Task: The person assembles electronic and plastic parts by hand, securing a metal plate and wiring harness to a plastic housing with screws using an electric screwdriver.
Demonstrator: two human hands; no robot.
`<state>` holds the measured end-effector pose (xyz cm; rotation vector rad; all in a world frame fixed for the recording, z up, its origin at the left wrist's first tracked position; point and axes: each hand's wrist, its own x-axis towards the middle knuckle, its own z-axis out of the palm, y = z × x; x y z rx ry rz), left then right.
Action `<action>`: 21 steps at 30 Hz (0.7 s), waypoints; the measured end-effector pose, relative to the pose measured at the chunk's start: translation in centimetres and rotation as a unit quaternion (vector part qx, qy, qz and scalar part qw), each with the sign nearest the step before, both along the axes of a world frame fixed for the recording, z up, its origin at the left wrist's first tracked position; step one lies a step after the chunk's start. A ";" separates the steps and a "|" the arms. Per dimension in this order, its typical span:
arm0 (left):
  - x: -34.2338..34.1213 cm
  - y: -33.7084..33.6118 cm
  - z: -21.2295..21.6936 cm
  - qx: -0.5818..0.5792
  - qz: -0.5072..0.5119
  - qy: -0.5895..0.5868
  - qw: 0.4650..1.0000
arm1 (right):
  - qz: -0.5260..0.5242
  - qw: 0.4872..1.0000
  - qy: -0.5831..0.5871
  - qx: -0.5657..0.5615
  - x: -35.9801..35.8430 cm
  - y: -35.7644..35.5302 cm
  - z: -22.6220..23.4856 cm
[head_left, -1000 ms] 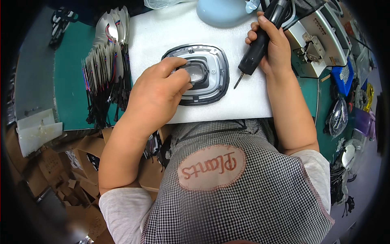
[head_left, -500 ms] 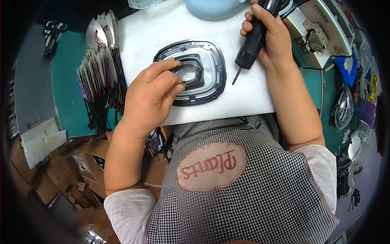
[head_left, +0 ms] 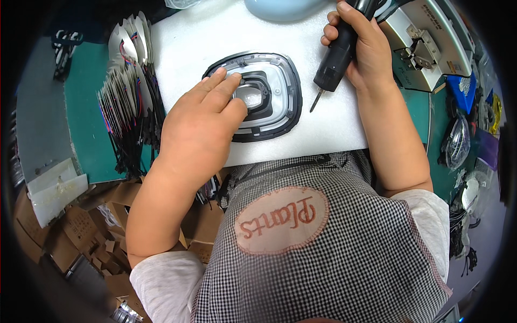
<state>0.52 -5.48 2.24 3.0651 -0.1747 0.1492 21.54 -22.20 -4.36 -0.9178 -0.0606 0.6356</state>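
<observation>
A rounded, frame-like plastic housing [head_left: 279,91], black-rimmed with a white inside and a dark oval ring in the middle, lies on a white foam sheet [head_left: 188,43]. My left hand [head_left: 202,121] rests over the housing's left part, palm down and fingers stretched out, hiding that side. Nothing shows in that hand. To the right, my right hand [head_left: 367,51] grips a black electric screwdriver [head_left: 335,64]. Its thin bit points down toward the foam, apart from the housing.
Several flat white pieces with dark cables [head_left: 129,86] stand bunched at the left on a green mat [head_left: 86,107]. A light blue bowl [head_left: 283,8] sits at the far edge. A box-shaped screw feeder [head_left: 420,51] stands at the right. Cardboard boxes [head_left: 81,226] lie lower left.
My left hand has gone from pinching at the central ring to lying flatter, fingers extended, over the housing's left side. The screwdriver in my right hand has barely moved.
</observation>
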 end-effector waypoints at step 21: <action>-7.1 11.0 3.8 -0.107 0.343 -0.246 0.900 | 0.010 0.999 -0.043 -0.010 0.3 -0.4 -0.9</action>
